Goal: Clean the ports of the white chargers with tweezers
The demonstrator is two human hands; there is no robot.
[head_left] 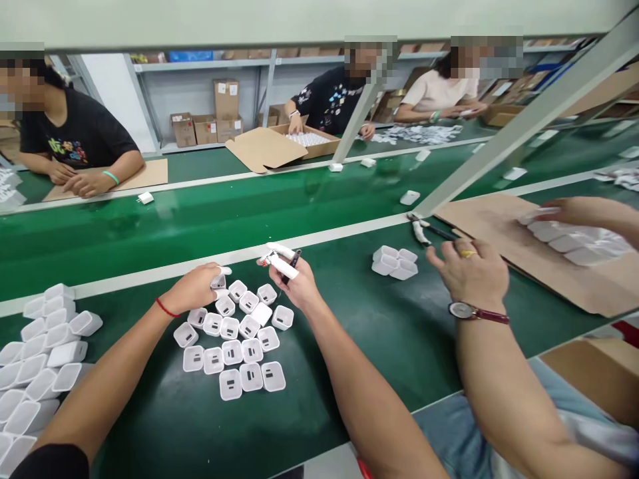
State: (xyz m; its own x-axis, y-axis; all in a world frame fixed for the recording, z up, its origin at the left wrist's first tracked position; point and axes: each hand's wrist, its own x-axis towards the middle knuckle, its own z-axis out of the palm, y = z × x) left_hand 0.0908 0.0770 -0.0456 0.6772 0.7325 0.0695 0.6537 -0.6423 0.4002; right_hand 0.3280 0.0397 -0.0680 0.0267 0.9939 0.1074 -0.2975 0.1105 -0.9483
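Observation:
My left hand (197, 287), with a red string at the wrist, is closed on a white charger cube (218, 281) at the top of a cluster of white charger cubes (234, 342) standing on the green mat. My right hand (292, 279), with white tape on the fingertips, is closed round a thin dark tool (291, 264) just right of that cluster. A stack of more white cubes (34, 359) lies at the far left.
A co-worker's hand with a watch (472, 273) reaches in at the right, near a small group of cubes (394, 261) and a brown cardboard sheet (529, 256). A green conveyor belt (200, 219) runs across. Three people sit opposite, by an open carton (294, 143).

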